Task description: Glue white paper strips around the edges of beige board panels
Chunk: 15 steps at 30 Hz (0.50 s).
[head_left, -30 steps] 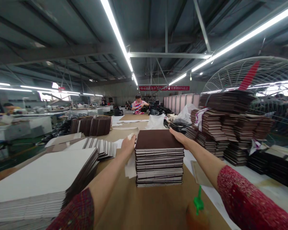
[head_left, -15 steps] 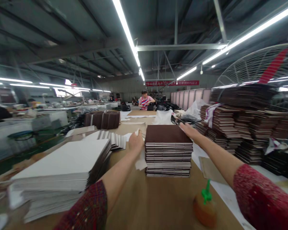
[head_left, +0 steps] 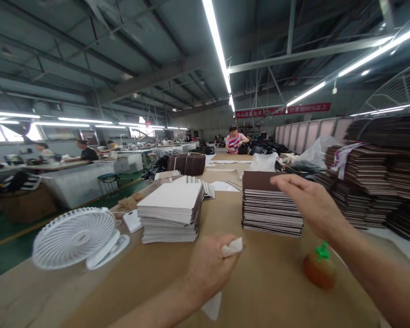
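Note:
My left hand [head_left: 210,266] hovers low over the brown table [head_left: 157,273], closed around a white cloth or paper [head_left: 231,247] that also hangs below the fist. My right hand [head_left: 310,202] floats in the air with loose, spread fingers, holding nothing, in front of the right end of a stack of brown-topped folded boards [head_left: 269,207]. It does not touch the stack. A second stack with white tops [head_left: 172,212] stands to the left of it. A round orange bottle with a green cap [head_left: 319,269] sits under my right forearm.
A small white desk fan [head_left: 77,237] lies at the table's left edge. Tall piles of brown boards [head_left: 376,173] fill the right side. A person in a striped top [head_left: 235,140] sits at the far end. Other people work at benches at the left.
Both hands have left the brown-topped stack and drawn back toward me. The view has swung left, bringing the white fan into sight.

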Each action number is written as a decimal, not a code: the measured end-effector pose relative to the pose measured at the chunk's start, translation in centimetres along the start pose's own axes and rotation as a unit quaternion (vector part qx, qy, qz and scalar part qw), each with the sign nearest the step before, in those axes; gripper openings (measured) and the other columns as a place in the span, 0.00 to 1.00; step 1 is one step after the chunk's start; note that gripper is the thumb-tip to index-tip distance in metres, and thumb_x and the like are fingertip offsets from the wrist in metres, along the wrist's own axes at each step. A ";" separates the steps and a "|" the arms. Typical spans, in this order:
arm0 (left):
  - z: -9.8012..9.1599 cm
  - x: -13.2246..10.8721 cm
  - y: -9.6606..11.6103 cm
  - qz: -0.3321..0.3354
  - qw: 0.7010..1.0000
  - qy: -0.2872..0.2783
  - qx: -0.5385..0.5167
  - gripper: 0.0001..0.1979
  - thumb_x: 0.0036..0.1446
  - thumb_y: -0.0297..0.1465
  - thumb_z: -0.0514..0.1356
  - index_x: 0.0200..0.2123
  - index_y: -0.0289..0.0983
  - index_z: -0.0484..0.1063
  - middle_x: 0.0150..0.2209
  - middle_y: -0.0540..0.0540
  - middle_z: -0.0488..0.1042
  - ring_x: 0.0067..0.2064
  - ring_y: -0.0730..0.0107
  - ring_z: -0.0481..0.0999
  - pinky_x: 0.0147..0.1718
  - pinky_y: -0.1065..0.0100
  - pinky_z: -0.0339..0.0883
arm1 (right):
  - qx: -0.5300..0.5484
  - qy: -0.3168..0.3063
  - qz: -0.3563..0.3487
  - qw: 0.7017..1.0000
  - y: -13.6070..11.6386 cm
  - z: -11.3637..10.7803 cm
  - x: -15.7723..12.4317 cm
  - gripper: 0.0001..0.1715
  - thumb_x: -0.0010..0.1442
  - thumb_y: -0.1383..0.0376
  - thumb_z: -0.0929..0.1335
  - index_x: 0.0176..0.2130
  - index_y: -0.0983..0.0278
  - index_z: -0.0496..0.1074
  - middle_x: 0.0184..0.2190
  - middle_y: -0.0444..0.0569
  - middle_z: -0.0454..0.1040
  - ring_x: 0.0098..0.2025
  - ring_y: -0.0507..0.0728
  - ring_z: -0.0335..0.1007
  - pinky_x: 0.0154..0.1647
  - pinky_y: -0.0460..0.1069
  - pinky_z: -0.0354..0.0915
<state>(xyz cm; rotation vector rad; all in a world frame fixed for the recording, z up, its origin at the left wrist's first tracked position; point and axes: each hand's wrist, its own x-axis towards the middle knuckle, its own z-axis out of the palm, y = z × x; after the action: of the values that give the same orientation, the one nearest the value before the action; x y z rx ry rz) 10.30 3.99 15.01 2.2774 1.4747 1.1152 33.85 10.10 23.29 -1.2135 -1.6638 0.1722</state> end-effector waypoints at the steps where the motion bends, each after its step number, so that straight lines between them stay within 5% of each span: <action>1: -1.2 -0.6 -1.0 0.008 0.999 -0.012 0.029 0.10 0.58 0.35 0.57 0.25 0.40 0.71 0.24 0.53 0.70 0.28 0.72 0.70 0.28 0.71 0.58 | 0.032 -0.065 -0.008 0.997 -1.6 0.4 -2.2 0.16 0.61 0.53 0.63 0.38 0.60 0.74 0.38 0.45 0.76 0.42 0.56 0.69 0.46 0.51 0.61; 5: -6.5 1.2 -7.3 -0.023 0.987 -0.013 0.156 0.10 0.60 0.32 0.54 0.30 0.39 0.73 0.33 0.47 0.72 0.37 0.64 0.72 0.39 0.64 0.62 | 0.109 -0.218 -0.048 0.969 -5.2 3.0 -10.9 0.19 0.65 0.55 0.59 0.27 0.62 0.67 0.30 0.45 0.70 0.37 0.54 0.66 0.39 0.48 0.61; 9: -10.3 5.6 -12.9 -0.080 0.966 -0.011 0.244 0.12 0.61 0.35 0.56 0.45 0.36 0.71 0.50 0.42 0.70 0.50 0.59 0.69 0.51 0.52 0.61 | 0.140 -0.334 -0.012 0.932 -3.6 7.5 -17.4 0.23 0.66 0.55 0.56 0.26 0.63 0.64 0.28 0.45 0.67 0.34 0.52 0.64 0.38 0.47 0.59; 15: -9.6 9.3 -14.6 -0.143 0.943 -0.088 0.288 0.19 0.59 0.44 0.57 0.46 0.36 0.70 0.46 0.42 0.73 0.47 0.59 0.72 0.47 0.52 0.66 | 0.040 -0.375 0.041 0.925 1.5 12.0 -21.2 0.11 0.58 0.66 0.63 0.24 0.64 0.62 0.27 0.44 0.68 0.32 0.51 0.64 0.35 0.46 0.57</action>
<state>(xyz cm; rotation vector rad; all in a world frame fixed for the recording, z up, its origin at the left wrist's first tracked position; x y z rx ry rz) -4.45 16.77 18.24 2.2989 2.1798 0.4138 24.70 -0.46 3.28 -1.2319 -2.2218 0.8359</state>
